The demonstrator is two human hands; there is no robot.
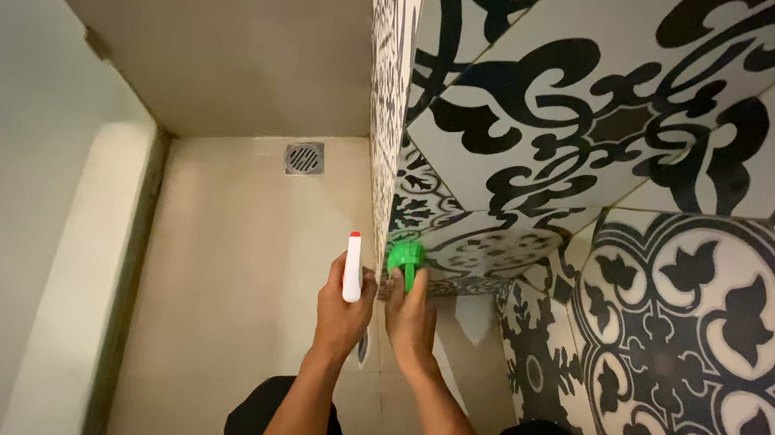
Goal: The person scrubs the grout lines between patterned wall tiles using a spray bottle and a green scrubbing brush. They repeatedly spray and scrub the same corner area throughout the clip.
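A: Head view. What does each hand have?

B: My left hand [341, 314] has its grip clamped round a slim white plastic spray bottle with a red tip [353, 267], held upright. Just beside it, my right hand [411, 320] has its grip closed on a small green plastic scrubbing brush [406, 260], pressed to the corner of the black-and-white patterned tile wall [563, 121].

A: How will they handle?

B: Both light, I judge. The bottle is stiff, likely slippery when wet; take it mid-body. The brush: hold its handle. A square metal floor drain [305, 158] lies well beyond both grips.
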